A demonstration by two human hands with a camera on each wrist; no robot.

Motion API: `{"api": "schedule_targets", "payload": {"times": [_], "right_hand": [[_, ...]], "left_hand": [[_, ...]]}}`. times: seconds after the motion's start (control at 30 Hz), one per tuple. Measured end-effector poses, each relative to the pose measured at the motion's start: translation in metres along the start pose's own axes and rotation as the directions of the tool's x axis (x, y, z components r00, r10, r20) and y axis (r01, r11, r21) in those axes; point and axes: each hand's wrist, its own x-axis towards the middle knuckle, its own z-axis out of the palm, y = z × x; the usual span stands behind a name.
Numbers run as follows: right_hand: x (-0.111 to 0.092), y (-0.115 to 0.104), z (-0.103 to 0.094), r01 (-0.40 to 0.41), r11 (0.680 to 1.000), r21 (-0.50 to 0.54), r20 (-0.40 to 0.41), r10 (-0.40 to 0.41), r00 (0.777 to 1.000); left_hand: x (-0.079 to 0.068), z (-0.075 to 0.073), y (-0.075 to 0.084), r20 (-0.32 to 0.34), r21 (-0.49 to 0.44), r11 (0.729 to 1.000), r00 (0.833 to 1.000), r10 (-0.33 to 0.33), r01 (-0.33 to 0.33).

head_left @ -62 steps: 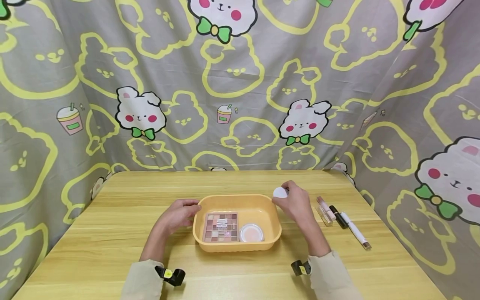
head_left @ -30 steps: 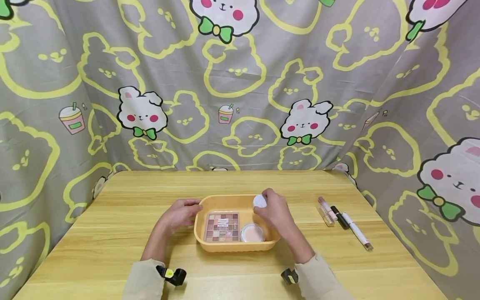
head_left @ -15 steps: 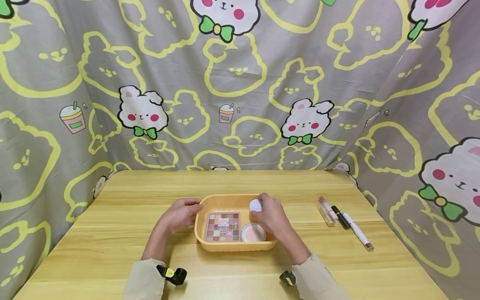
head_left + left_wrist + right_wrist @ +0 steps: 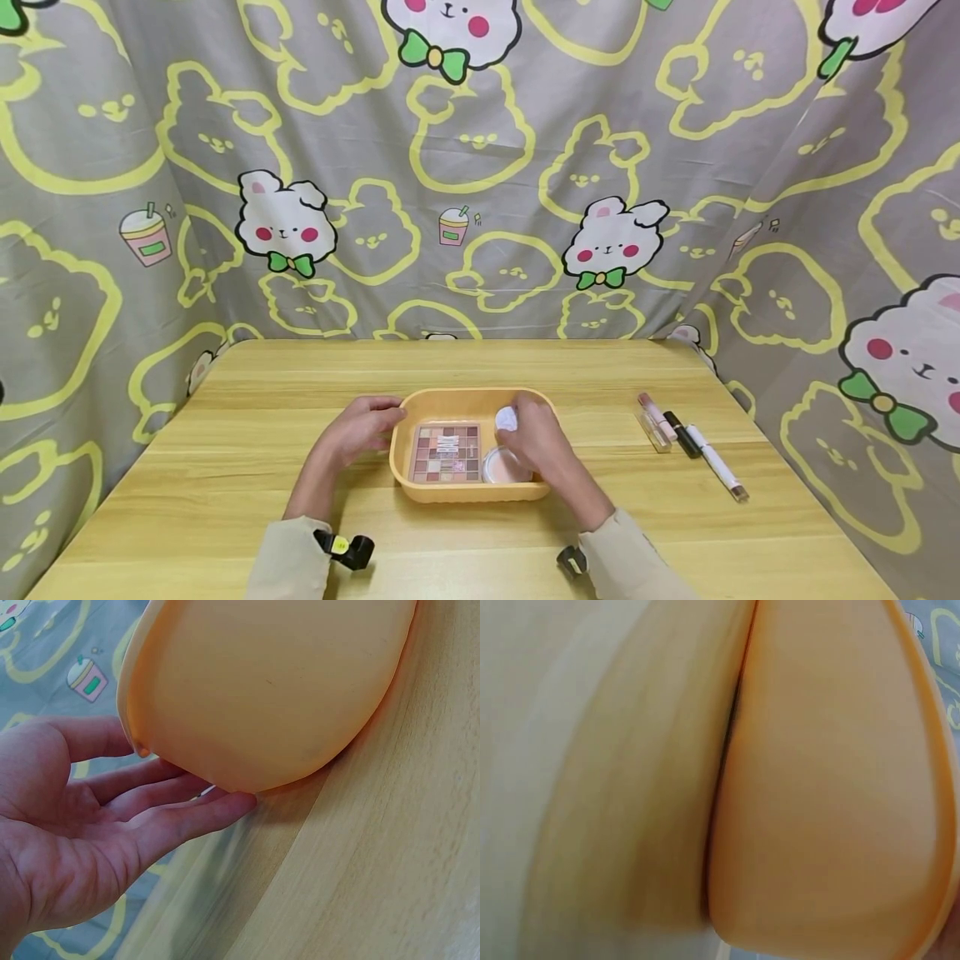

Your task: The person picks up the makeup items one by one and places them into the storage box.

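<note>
An orange-yellow tray (image 4: 465, 495) sits on the wooden table. My left hand (image 4: 362, 433) holds its left end; in the left wrist view the thumb is at the rim and the fingers (image 4: 187, 817) lie along the outer wall. Reaching over the tray's right end, my right hand (image 4: 536, 437) grips a small round white case (image 4: 506, 418) inside the tray. Below that hand lies a round clear-rimmed powder compact (image 4: 504, 468), partly covered by it. An eyeshadow palette (image 4: 447, 460) fills the tray's left part. The right wrist view shows mainly the tray's outer wall (image 4: 825, 787).
To the right of the tray, several slim cosmetics lie side by side: a pink tube (image 4: 658, 417), a clear tube (image 4: 654, 433), a black tube (image 4: 682, 435) and a white pen (image 4: 718, 465). A patterned grey curtain (image 4: 480, 292) encloses the table behind and at the sides.
My right hand has carried the white case leftward from beyond the tray's right rim and lowered it into the tray. My left hand stays at the tray's left end.
</note>
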Motion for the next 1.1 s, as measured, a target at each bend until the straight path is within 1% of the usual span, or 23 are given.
{"api": "schedule_targets", "payload": {"times": [0.2,0.4,0.57,0.87,1.0,1.1], "right_hand": [[-0.0007,0.0011,0.0036,0.013,0.999,-0.046,-0.006,-0.013,1.000],[-0.0008,0.0010,0.0036,0.002,0.999,-0.039,0.016,-0.001,1.000],[-0.0016,0.0008,0.0022,-0.006,0.999,-0.043,0.022,0.007,1.000],[-0.0018,0.0004,-0.0011,-0.007,0.999,-0.052,0.048,0.009,0.999],[-0.0021,-0.0004,-0.0029,0.007,0.998,-0.065,0.065,-0.003,0.998],[-0.0027,-0.0008,-0.0033,0.035,0.995,-0.090,0.068,-0.029,0.997]], "left_hand": [[-0.0002,0.0003,0.0012,0.002,0.002,1.000,1.000,-0.005,0.005],[0.0003,0.0008,-0.0004,0.007,0.013,1.000,1.000,0.001,-0.001],[-0.0002,0.0008,0.0002,-0.012,0.015,1.000,1.000,-0.004,0.004],[-0.0005,0.0006,-0.0004,0.000,0.025,1.000,1.000,0.002,-0.002],[0.0004,0.0008,-0.0008,-0.004,0.018,1.000,1.000,-0.001,0.001],[0.0003,0.0010,-0.0006,-0.006,0.009,1.000,1.000,0.001,-0.001]]}}
